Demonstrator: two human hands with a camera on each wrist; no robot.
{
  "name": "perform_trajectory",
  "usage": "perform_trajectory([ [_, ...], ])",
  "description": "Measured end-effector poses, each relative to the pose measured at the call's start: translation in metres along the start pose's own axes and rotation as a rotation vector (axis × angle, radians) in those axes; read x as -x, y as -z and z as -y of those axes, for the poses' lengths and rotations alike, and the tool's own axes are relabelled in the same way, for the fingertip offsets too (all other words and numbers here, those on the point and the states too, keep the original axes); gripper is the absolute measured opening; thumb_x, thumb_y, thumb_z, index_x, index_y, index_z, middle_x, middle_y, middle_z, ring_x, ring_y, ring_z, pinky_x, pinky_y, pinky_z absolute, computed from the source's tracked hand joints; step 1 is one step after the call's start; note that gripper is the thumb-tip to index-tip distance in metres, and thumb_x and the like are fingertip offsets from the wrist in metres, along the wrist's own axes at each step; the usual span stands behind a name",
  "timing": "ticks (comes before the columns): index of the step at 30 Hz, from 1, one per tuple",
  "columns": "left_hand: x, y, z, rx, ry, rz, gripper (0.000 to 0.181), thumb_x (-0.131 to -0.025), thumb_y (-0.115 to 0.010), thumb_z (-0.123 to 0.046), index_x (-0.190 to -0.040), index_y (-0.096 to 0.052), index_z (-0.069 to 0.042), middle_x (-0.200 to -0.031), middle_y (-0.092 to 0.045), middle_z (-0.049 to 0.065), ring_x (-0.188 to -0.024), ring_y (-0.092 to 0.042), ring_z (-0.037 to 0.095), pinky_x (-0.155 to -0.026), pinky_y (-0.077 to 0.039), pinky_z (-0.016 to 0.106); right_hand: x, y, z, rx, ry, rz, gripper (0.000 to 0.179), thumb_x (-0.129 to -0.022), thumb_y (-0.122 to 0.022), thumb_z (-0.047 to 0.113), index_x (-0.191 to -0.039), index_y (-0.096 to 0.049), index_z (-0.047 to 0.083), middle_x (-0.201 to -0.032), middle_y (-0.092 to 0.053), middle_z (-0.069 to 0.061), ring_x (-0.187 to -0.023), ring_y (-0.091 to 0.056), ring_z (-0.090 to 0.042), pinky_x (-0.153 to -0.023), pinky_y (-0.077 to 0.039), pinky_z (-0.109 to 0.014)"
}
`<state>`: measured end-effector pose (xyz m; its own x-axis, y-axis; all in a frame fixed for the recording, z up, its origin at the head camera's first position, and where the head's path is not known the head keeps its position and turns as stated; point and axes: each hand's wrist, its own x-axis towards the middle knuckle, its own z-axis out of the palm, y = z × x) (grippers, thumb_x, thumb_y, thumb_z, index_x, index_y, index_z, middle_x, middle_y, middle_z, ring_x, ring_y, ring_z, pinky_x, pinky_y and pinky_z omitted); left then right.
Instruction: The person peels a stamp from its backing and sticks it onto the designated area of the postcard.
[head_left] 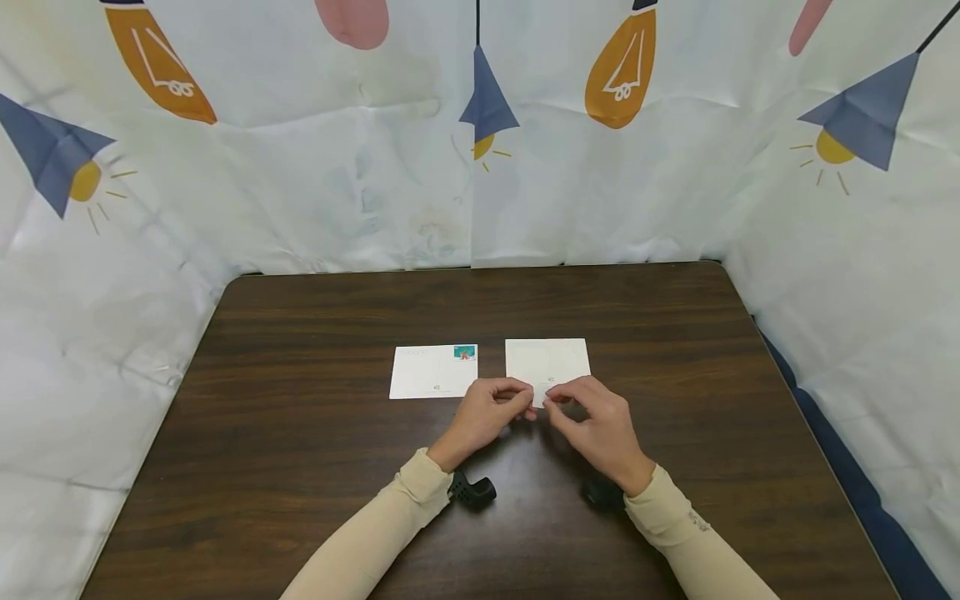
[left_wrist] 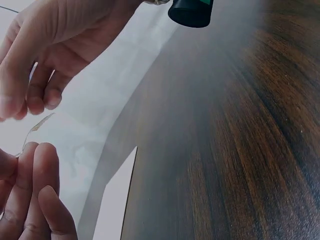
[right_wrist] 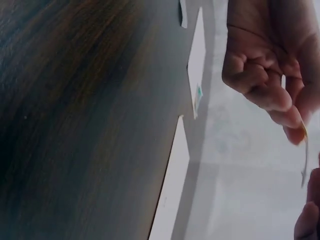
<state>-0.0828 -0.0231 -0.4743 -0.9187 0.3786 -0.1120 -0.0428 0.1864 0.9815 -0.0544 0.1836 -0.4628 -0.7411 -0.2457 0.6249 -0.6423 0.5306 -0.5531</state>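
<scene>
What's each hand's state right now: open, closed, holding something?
Left hand: closed, pinching a thin pale piece.
Right hand: close beside that piece; open or closed cannot be told.

My head cam's high, facing fwd/down; sideways-rolled wrist cams, low/close, face backdrop, share L hand & R hand.

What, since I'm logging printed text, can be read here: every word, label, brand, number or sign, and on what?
Nothing is clear enough to quote.
Left white paper: small print near the bottom edge, faint marks along the top, too small to read.
Stamp on it: any lettering is too small.
Right white paper: small print, too small.
Right sleeve: dark mark, too blurred.
</scene>
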Motion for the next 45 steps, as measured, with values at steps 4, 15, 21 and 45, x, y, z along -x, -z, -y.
perform_trajectory([
  [4, 0.002, 0.0, -0.001, 0.01, 0.003, 0.002, 0.022, -0.101, -0.067, -0.02, -0.111, -0.078, -0.003, -0.095, -0.081, 0.017, -0.081, -0.077, 0.008, -0.075, -0.061, 0.04, 0.0, -0.004, 0.003, 0.057, 0.025, 0.037, 0.024, -0.077, -0.085, -0.004, -0.094, -0.076, 0.01, -0.089, -0.072, 0.0, -0.081, -0.069, -0.013, -0.072, -0.059, -0.027],
  [15, 0.005, -0.001, -0.003, -0.045, -0.02, -0.043, 0.022, -0.102, -0.066, -0.023, -0.108, -0.079, -0.006, -0.091, -0.081, 0.014, -0.08, -0.074, 0.027, -0.062, -0.055, 0.022, 0.002, -0.01, 0.003, 0.153, 0.008, 0.053, 0.021, -0.074, -0.092, 0.009, -0.089, -0.078, 0.009, -0.084, -0.075, -0.001, -0.077, -0.072, -0.012, -0.068, -0.061, -0.029],
  [21, 0.004, -0.003, -0.002, -0.067, -0.014, -0.063, 0.021, -0.101, -0.066, -0.022, -0.107, -0.079, -0.007, -0.089, -0.081, 0.014, -0.072, -0.069, 0.01, -0.06, -0.053, 0.021, 0.001, -0.01, 0.003, 0.155, -0.014, 0.054, 0.023, -0.074, -0.093, 0.013, -0.09, -0.078, 0.009, -0.084, -0.077, -0.002, -0.075, -0.073, -0.012, -0.068, -0.062, -0.03],
  [45, 0.003, -0.004, 0.004, -0.016, 0.006, -0.068, 0.02, -0.101, -0.067, -0.022, -0.107, -0.078, -0.007, -0.091, -0.082, 0.015, -0.086, -0.076, 0.035, -0.062, -0.055, 0.023, 0.002, -0.013, -0.002, 0.087, -0.194, 0.032, 0.01, -0.083, -0.08, 0.002, -0.091, -0.08, 0.008, -0.081, -0.079, -0.005, -0.064, -0.068, -0.009, -0.057, -0.059, -0.029],
])
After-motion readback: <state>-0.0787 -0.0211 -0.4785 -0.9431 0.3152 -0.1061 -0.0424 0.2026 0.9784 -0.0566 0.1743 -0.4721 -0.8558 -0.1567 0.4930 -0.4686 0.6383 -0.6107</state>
